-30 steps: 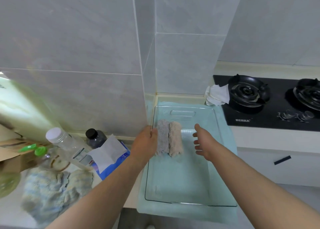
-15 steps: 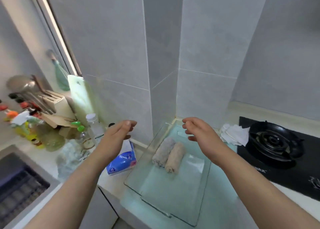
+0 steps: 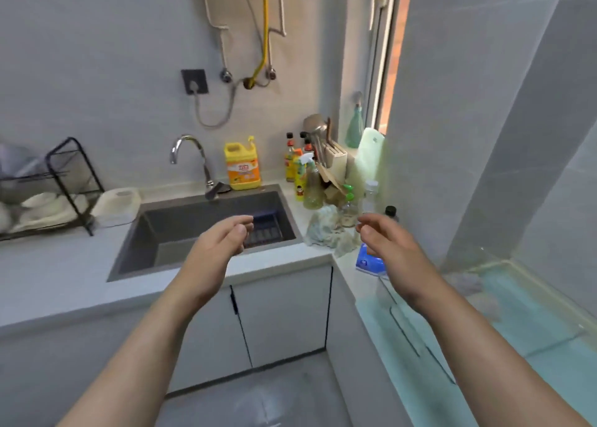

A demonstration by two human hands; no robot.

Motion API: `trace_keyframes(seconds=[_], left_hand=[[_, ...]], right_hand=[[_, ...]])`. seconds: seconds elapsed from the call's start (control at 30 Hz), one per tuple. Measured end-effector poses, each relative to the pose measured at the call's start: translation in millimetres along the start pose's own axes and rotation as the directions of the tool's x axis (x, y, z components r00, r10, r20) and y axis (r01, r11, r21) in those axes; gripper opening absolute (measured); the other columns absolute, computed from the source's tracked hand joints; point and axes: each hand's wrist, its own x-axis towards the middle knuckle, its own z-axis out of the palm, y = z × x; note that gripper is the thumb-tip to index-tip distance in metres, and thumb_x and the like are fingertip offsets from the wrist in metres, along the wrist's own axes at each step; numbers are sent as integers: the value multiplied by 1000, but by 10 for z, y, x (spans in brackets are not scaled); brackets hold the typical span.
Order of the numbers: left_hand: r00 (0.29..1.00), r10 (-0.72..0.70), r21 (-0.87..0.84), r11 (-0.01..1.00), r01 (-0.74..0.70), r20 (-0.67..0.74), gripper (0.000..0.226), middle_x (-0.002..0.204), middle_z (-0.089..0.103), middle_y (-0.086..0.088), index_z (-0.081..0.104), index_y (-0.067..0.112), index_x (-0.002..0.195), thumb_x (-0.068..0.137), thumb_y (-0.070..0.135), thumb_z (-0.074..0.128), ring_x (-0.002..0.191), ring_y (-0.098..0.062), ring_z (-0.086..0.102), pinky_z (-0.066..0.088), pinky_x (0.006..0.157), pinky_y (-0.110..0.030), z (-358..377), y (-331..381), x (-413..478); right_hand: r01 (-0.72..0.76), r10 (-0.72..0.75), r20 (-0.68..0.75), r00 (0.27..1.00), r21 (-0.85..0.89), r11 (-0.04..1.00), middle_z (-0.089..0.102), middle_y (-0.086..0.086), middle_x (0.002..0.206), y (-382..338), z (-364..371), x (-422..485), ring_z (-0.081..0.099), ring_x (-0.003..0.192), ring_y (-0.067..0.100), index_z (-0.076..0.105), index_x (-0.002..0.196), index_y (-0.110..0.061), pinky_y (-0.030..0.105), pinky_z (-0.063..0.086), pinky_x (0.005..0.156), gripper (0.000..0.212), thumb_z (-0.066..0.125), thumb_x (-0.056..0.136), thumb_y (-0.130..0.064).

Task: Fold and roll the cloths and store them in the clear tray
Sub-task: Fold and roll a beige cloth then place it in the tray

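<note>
A crumpled pale blue-green cloth [image 3: 324, 231] lies on the counter corner between the sink and the bottles. My left hand [image 3: 223, 244] hovers over the sink's front edge, fingers loosely curled and holding nothing. My right hand [image 3: 389, 244] hangs in the air just right of the crumpled cloth, also loosely curled and holding nothing. The clear tray [image 3: 529, 336] sits blurred at the far right on a light blue mat, with a blurred grey rolled cloth [image 3: 465, 283] near its far end.
A dark sink [image 3: 181, 229] with a tap [image 3: 190, 158] fills the middle. A yellow detergent jug [image 3: 242, 165], sauce bottles, a spray bottle and a knife block crowd the corner. A blue tissue pack [image 3: 368, 263] lies by my right hand. A dish rack [image 3: 42, 191] stands left.
My view has swung left from the tray to the sink. Both hands left the rolled cloths in the tray and moved left, now raised near the crumpled cloth.
</note>
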Motion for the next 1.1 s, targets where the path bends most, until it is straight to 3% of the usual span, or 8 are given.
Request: trace_keyframes(seconds=[0.1, 0.23, 0.47, 0.57, 0.7, 0.83, 1.0, 1.1], left_hand=[[989, -34, 26, 999, 39, -147, 45, 118, 66, 12, 62, 43, 110, 71, 62, 50, 114, -7, 60, 47, 102, -40, -714, -31, -426], [930, -56, 37, 997, 74, -363, 45, 112, 69, 11, 66, 37, 104, 67, 60, 53, 111, -11, 62, 48, 101, -42, -1610, -56, -1058], [794, -95, 30, 989, 142, -601, 29, 113, 68, 5, 66, 28, 103, 80, 38, 51, 114, -15, 61, 49, 94, -33, -3261, -121, -2087], [748, -101, 9, 990, 142, -656, 30, 112, 67, 6, 66, 24, 104, 81, 36, 52, 114, -13, 61, 50, 88, -25, -3843, -176, -2390], [701, -94, 7, 990, 140, -707, 19, 111, 66, 3, 64, 12, 112, 97, 17, 54, 117, -16, 59, 52, 81, -17, -4486, -282, -2602], [691, -118, -13, 988, 155, -713, 29, 111, 68, 6, 66, 24, 103, 81, 35, 52, 112, -9, 61, 49, 90, -26, -4944, -457, -2676], [661, -155, -34, 981, 192, -734, 28, 110, 69, 6, 68, 29, 100, 79, 39, 52, 111, -10, 61, 48, 99, -35, -5405, -844, -2490], [654, -184, -35, 971, 235, -734, 39, 109, 70, 8, 69, 31, 101, 72, 55, 57, 111, -10, 61, 47, 100, -37, -5708, -1117, -2287]], right_hand=[[60, -53, 146, 988, -39, 997, 60, -6, 124, -229, 659, -29, 54, 115, 6, 56, 124, -28, 34, 44, 103, 35, 58, 89, -38], [129, -114, 298, 948, -31, 991, 62, -14, 115, -527, 1587, -118, 55, 112, 4, 58, 121, -32, 38, 45, 102, 43, 50, 81, -47], [189, -181, 498, 848, 35, 981, 60, -14, 119, -900, 3385, -459, 53, 117, 6, 57, 122, -32, 44, 43, 106, 25, 46, 99, -32], [193, -194, 532, 824, 58, 979, 61, -14, 118, -1071, 4010, -550, 54, 117, 10, 59, 118, -35, 46, 42, 106, 24, 44, 99, -37], [169, -187, 546, 817, 85, 982, 61, -12, 120, -1246, 4714, -575, 55, 116, 12, 60, 119, -34, 46, 43, 105, 34, 47, 91, -48], [128, -150, 583, 799, 79, 989, 61, -11, 120, -1289, 5260, -541, 58, 110, 14, 60, 117, -36, 45, 45, 101, 27, 48, 94, -44], [100, -106, 629, 770, 46, 994, 60, -12, 122, -1185, 5913, -309, 58, 110, 13, 59, 118, -37, 44, 45, 101, 27, 44, 97, -44], [84, -82, 658, 749, 28, 996, 59, -14, 123, -1098, 6361, -55, 57, 113, 13, 59, 118, -39, 44, 45, 102, 27, 45, 95, -46]])
